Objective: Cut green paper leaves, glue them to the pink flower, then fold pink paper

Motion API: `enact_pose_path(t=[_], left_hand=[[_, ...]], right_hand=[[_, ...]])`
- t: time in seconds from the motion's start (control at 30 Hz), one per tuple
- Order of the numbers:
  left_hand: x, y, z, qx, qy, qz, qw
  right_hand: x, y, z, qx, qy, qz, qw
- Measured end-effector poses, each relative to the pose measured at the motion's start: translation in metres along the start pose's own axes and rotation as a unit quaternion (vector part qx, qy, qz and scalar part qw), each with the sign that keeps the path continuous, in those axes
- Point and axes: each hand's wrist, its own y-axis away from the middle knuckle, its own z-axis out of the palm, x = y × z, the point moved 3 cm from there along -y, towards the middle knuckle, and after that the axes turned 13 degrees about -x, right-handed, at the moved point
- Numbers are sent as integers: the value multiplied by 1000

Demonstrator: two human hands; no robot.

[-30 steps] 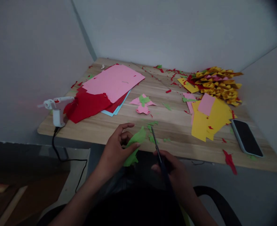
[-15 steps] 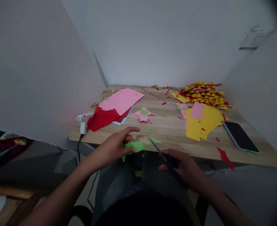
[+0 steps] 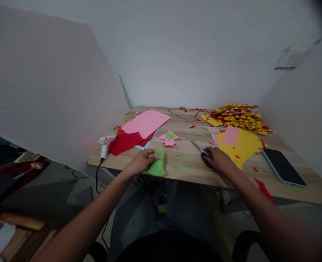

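at the front of the wooden table (image 3: 187,177), pinching a piece of green paper (image 3: 157,164) between thumb and fingers of the left hand (image 3: 144,160), nearly closed on its left side. farther right, touching the dark handles of the scissors (image 3: 199,146) with the right hand (image 3: 217,158), fingers bent and partly closed over them; cannot tell whether gripping or only resting there. pointing up and left with the blades, just slightly apart. between the hands, near green scraps (image 3: 185,169) scattered on the wood. beyond the green paper, near a pink paper shape (image 3: 169,142) with green on top. to the left, near a white glue gun (image 3: 104,148) standing beside red paper (image 3: 124,142), with pink sheets (image 3: 148,122) overlapping it and blue sheets (image 3: 144,146) showing at the lower edge. to the right, close to yellow paper (image 3: 241,145) under a small pink piece (image 3: 231,135), then a phone (image 3: 284,166) lying flat. behind, before a pile of yellow folded paper (image 3: 239,119) mixed with red and pink.
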Motion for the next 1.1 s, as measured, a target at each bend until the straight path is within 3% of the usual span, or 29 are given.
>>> enact_pose_path(t=[0.13, 0.23, 0.3, 0.37, 0.47, 0.6, 0.67, 0.77, 0.9, 1.0, 1.1], left_hand=[[-18, -24, 3, 9, -10, 20, 1000], [-25, -40, 11, -3, -46, 25, 999], [-22, -49, 15, -38, -117, 30, 992], [-11, -57, 12, -62, -213, 38, 974], [13, -70, -8, -50, -260, 58, 962], [38, -99, -52, -17, -174, 104, 979], [39, -122, -71, -4, -127, 119, 985], [32, -159, -89, 58, -26, 161, 985], [20, -192, -83, 46, 12, 193, 980], [14, -196, -72, 15, -11, 210, 978], [11, -190, -70, 24, -46, 226, 973]], right_hand=[[-13, -7, 1, 43, 5, -3, 999], [-48, -4, -8, 77, -146, -106, 981], [-78, -6, -13, -11, -270, -210, 940], [-105, -14, -18, -82, -297, -277, 910], [-124, -39, -28, -76, -307, -319, 893], [-121, -91, -36, 1, -385, -271, 882], [-117, -115, -36, 23, -424, -235, 874], [-115, -137, -29, 1, -428, -214, 878], [-116, -143, -15, 7, -307, -243, 920], [-113, -145, -7, 56, -248, -223, 941], [-113, -149, -3, 73, -228, -237, 941]])
